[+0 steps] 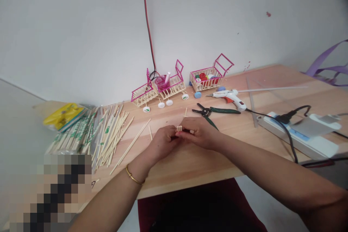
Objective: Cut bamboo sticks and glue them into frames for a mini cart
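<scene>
Near the table's front edge, my right hand (pixel 201 133) pinches a small bundle of short wooden sticks (pixel 179 128), whose pale cut ends show between thumb and fingers. My left hand (pixel 165 140), with a gold bangle at the wrist, is closed against the same sticks from the other side. Most of their length is hidden by my fingers. Just beyond my right hand lie wire cutters (pixel 206 111) with green handles, jaws apart. Loose long wooden sticks (pixel 130 146) and a short cut piece (pixel 150 132) lie left of my left hand.
Three small stick-built carts, a left one (pixel 144 95), a middle one (pixel 175 87) and a right one (pixel 208 78), stand by the wall. A glue gun (pixel 231 97) and power strip (pixel 301 136) lie right. Packaged chopsticks (pixel 78 130) and a yellow packet (pixel 63 116) are left.
</scene>
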A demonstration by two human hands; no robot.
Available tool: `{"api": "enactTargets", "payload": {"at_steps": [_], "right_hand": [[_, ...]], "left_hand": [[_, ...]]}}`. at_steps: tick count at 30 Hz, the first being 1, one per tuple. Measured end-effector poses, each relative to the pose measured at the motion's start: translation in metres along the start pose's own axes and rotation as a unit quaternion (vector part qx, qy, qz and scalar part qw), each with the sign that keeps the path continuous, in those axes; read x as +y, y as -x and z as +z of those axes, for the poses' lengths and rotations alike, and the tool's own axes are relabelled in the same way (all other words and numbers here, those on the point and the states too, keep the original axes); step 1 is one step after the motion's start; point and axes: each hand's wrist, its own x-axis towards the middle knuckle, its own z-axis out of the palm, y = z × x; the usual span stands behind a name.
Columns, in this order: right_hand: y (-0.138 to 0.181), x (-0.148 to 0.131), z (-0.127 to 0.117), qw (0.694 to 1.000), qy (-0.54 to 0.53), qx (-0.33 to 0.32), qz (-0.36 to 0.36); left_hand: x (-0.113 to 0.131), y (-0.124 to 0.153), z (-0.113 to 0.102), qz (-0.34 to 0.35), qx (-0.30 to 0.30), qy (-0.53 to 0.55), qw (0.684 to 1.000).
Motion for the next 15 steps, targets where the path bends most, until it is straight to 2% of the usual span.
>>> {"api": "enactTargets", "payload": {"at_steps": [8, 12, 15], "right_hand": [[-0.0001, -0.0030, -0.0009, 1.000, -0.004, 0.017, 0.011], [-0.0014, -0.0022, -0.0021, 0.996, -0.040, 0.038, 0.070], [-0.0019, -0.0019, -0.0049, 0.986, -0.109, 0.039, 0.117]], "left_hand": [[-0.0006, -0.0004, 0.0019, 0.003, 0.000, -0.022, 1.000], [-0.0008, 0.0006, 0.0016, -0.013, 0.005, -0.017, 1.000], [0.0017, 0.0016, 0.0002, -0.043, -0.001, 0.039, 0.998]]}}
